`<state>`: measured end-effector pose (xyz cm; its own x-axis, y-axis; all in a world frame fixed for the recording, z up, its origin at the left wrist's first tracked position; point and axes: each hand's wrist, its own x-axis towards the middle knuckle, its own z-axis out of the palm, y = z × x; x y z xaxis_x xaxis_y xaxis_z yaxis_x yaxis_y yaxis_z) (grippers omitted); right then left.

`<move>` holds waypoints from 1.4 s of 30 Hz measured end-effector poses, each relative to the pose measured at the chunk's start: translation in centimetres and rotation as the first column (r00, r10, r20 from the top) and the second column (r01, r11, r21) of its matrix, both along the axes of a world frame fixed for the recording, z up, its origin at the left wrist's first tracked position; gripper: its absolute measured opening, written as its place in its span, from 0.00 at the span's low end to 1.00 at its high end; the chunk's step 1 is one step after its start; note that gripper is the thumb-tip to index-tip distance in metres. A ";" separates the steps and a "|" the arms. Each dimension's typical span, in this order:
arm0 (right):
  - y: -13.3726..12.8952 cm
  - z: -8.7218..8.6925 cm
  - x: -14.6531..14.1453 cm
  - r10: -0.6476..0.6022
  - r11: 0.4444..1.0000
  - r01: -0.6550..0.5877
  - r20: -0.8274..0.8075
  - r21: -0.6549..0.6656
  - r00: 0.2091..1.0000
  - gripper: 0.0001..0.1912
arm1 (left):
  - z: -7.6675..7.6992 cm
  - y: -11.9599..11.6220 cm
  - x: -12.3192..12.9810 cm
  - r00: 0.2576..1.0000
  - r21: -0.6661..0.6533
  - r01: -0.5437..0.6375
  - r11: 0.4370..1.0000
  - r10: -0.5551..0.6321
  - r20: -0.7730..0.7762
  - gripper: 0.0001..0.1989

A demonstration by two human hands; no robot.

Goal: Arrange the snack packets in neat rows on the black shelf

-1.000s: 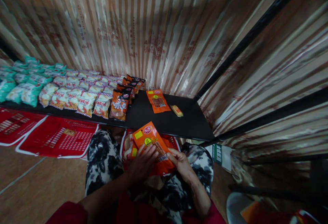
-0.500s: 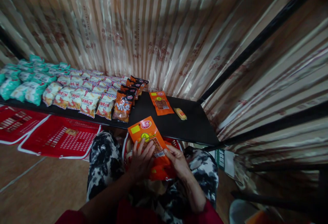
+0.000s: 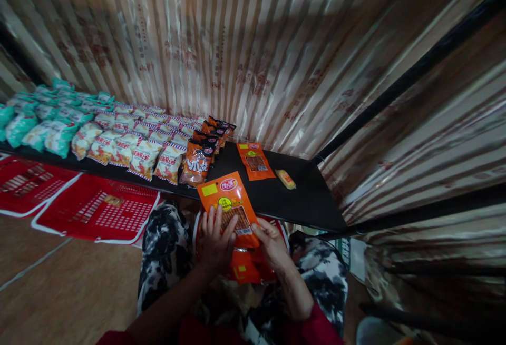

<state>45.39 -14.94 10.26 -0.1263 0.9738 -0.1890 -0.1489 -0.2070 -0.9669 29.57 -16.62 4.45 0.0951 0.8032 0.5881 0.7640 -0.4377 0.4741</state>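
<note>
An orange snack packet (image 3: 242, 213) is tilted in front of me, over a red basket (image 3: 283, 230) between my knees. My left hand (image 3: 216, 242) lies on its face, fingers stretched out and a little spread. At its lower right edge, my right hand (image 3: 272, 245) pinches the packet between thumb and fingers. Below it, more orange packets (image 3: 241, 271) show in the basket, partly hidden by my hands. A like orange packet (image 3: 256, 162) lies flat on the black shelf (image 3: 304, 200), with a small yellow wrapped snack (image 3: 285, 179) beside it.
Rows of teal bags (image 3: 61, 137), white snack bags (image 3: 144, 158) and orange-black bags (image 3: 195, 163) fill the shelf's left part. Red baskets (image 3: 95, 208) stand on the floor below. Black bars (image 3: 395, 92) and a striped sheet (image 3: 256, 45) border the shelf.
The view has shifted slightly, so the shelf sits a little further right. My hands stay on the packet, which has tipped slightly more upright, showing more of the packets beneath.
</note>
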 end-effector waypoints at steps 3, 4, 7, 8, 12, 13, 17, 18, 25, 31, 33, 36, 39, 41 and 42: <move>0.3 0.0 -0.8 -0.020 1.000 0.020 -0.037 -0.016 0.999 0.15 | 0.4 0.2 -0.1 0.998 -0.036 -0.032 0.999 0.035 0.059 0.25; 0.4 0.0 -1.1 -0.029 0.999 0.028 -0.053 -0.026 0.998 0.16 | 0.5 0.2 -0.1 0.996 -0.053 -0.046 0.998 0.050 0.074 0.26; 0.5 0.0 -2.0 -0.052 0.997 0.047 -0.091 -0.057 0.995 0.18 | 0.9 0.5 -0.2 0.990 -0.079 -0.080 0.994 0.088 0.110 0.25; 0.6 0.0 -2.2 -0.057 0.997 0.051 -0.103 -0.060 0.993 0.19 | 0.9 0.6 -0.3 0.987 -0.080 -0.090 0.993 0.099 0.123 0.24; 0.9 -0.3 -2.9 -0.072 0.997 0.065 -0.160 -0.052 0.984 0.17 | 1.0 1.2 -0.4 0.968 -0.096 -0.138 0.986 0.154 0.196 0.23; 1.0 -0.4 -3.0 -0.077 0.996 0.069 -0.168 -0.057 0.983 0.17 | 1.0 1.3 -0.4 0.962 -0.112 -0.143 0.983 0.165 0.217 0.23; 1.5 -0.9 -3.3 -0.094 0.993 0.080 -0.164 -0.088 0.982 0.17 | 1.1 1.5 -0.6 0.932 -0.191 -0.147 0.970 0.201 0.300 0.26; 1.6 -1.1 -3.4 -0.093 0.993 0.079 -0.161 -0.093 0.982 0.17 | 1.1 1.6 -0.6 0.923 -0.203 -0.147 0.968 0.208 0.323 0.26; 1.7 -2.8 -3.6 -0.107 0.989 0.094 -0.114 -0.110 0.988 0.17 | 0.4 2.0 -1.1 0.879 -0.257 -0.127 0.958 0.229 0.417 0.24; 1.4 -3.5 -3.5 -0.132 0.984 0.114 -0.123 -0.139 0.984 0.17 | 0.0 2.2 -1.3 0.879 -0.286 -0.127 0.950 0.241 0.411 0.22; 1.2 -3.4 -3.5 -0.158 0.976 0.123 -0.197 -0.177 0.968 0.15 | -0.1 2.1 -1.3 0.884 -0.303 -0.122 0.945 0.242 0.400 0.22; 0.6 -2.9 -3.5 -0.160 0.971 0.102 -0.270 -0.217 0.950 0.14 | -0.1 2.0 -1.1 0.896 -0.323 -0.106 0.940 0.231 0.378 0.23; 0.0 -2.5 -3.4 -0.166 0.964 0.091 -0.298 -0.250 0.940 0.14 | -0.2 1.8 -1.0 0.915 -0.338 -0.086 0.937 0.208 0.346 0.23; -0.3 -2.5 -3.3 -0.185 0.958 0.096 -0.328 -0.270 0.926 0.15 | -0.3 1.7 -0.9 0.932 -0.355 -0.063 0.933 0.182 0.313 0.24; -0.4 -2.6 -3.1 -0.201 0.955 0.104 -0.344 -0.279 0.917 0.15 | -0.3 1.6 -0.8 0.942 -0.364 -0.052 0.930 0.166 0.291 0.24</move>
